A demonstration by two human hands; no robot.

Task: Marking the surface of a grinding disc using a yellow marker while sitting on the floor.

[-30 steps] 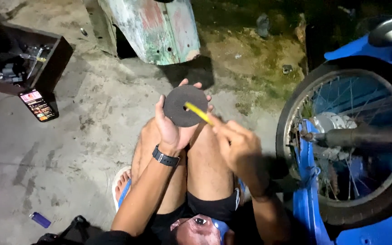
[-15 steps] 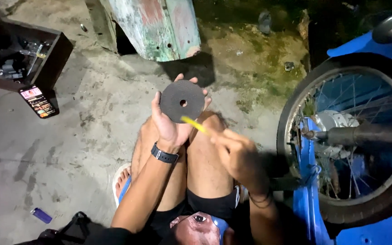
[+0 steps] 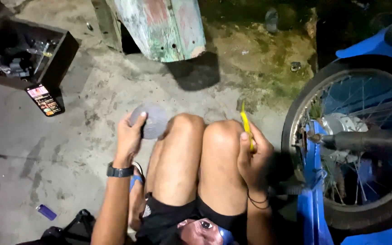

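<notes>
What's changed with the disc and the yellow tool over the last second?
The hands have parted: the left hand has carried the grey disc down and left of the knees, and the right hand has drawn the yellow tool off it, to the right. Both grips held; phone, toolbox and wheel unmoved.

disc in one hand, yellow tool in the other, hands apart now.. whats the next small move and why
Probably bring the yellow tool in the right hand back across to the grey disc. The left hand holds the disc outside the left knee, the tool sits beyond the right knee, so they cannot meet.
</notes>
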